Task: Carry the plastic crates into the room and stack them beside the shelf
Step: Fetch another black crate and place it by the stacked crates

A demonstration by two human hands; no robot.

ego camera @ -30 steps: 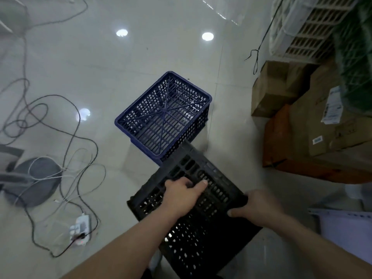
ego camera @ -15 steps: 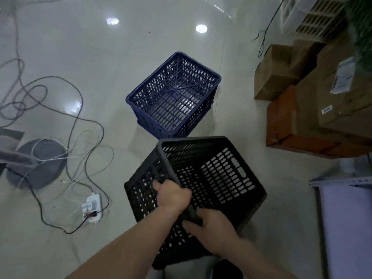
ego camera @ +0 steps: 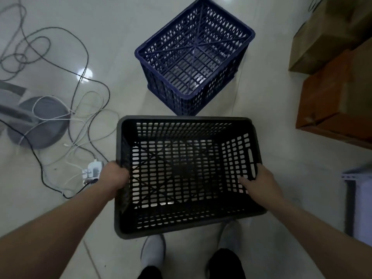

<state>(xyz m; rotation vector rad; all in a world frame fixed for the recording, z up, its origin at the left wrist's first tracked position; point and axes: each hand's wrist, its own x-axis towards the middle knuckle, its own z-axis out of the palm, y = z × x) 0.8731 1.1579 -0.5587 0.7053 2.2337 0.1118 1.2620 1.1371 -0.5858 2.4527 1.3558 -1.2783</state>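
Black crate (ego camera: pixel 187 174) held upright, open side up, above floor (ego camera: pixel 112 63); left hand (ego camera: pixel 114 176) grips left rim, right hand (ego camera: pixel 261 182) grips right wall. Blue crate (ego camera: pixel 194 55) on floor just beyond.

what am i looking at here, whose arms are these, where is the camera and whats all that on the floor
No machine here: a person wears a camera on the head, looking down, so you see their own arms. The left hand and right hand grip opposite sides of a black crate, open side up, above their shoes. Ahead on the floor stands an empty blue crate. Left of it lie loose cables, a power strip and a round grey base; cardboard boxes sit to the right.
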